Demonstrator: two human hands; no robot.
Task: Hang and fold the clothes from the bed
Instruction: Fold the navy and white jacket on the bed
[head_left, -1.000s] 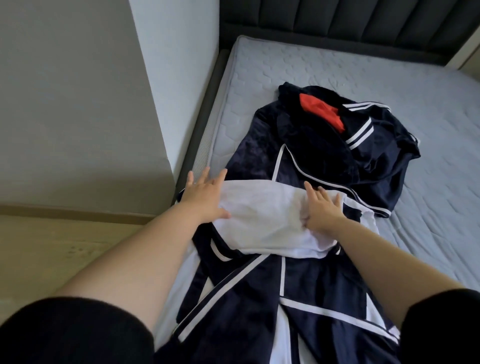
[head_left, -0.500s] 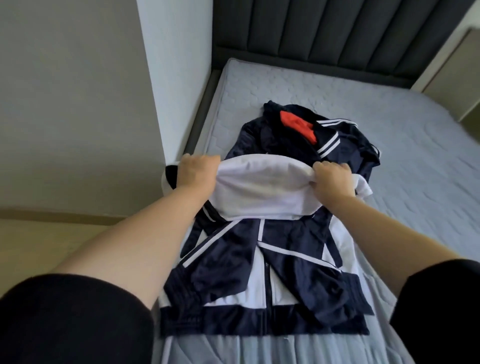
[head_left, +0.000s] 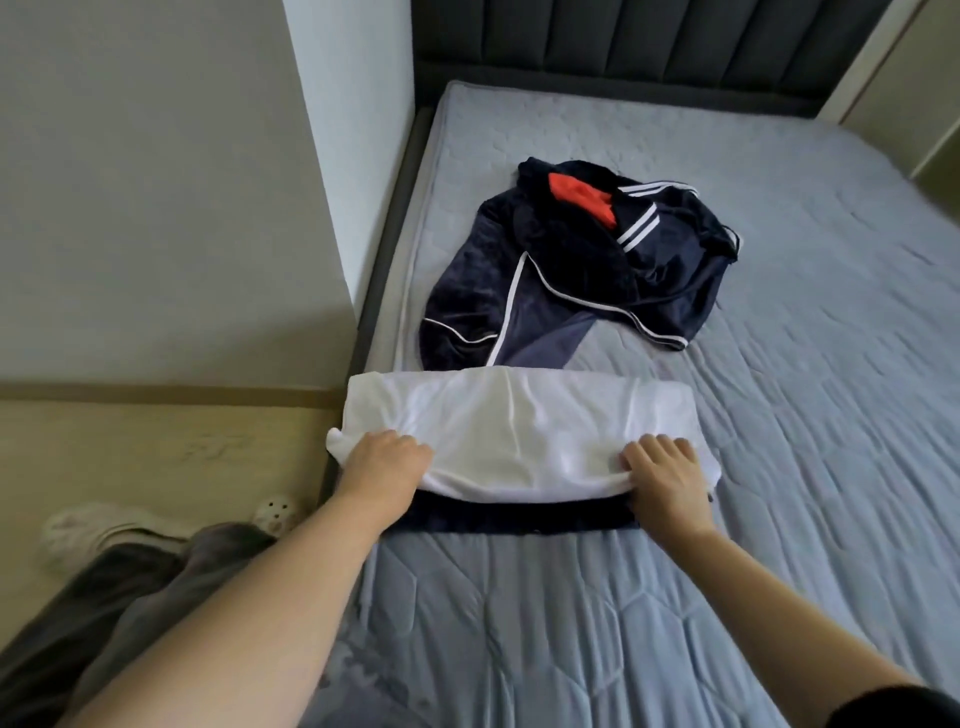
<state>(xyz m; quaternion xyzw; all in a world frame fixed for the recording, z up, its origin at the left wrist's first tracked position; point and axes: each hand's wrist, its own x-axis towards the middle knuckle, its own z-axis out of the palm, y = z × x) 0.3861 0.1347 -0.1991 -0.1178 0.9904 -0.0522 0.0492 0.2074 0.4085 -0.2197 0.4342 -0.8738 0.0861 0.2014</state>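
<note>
One grey quilted bed (head_left: 779, 364) holds the clothes. Two hands hold one folded white and navy top (head_left: 519, 431) at its near edge. The left hand (head_left: 387, 465) and the right hand (head_left: 667, 480) each have a grip curled tight on the cloth. Behind it lies one heap of navy striped clothes (head_left: 561, 270) with one red piece (head_left: 582, 200).

Folded garment (head_left: 519, 431): white cloth, soft & matt, w/ a dark navy band. Clothes pile (head_left: 561, 270): navy fabric, velvety sheen in parts, white piping. Mattress (head_left: 779, 364) is grey quilted fabric, matt; headboard (head_left: 649, 47) dark padded upholstery; floor (head_left: 156, 452) pale wood-look, matt.
</note>
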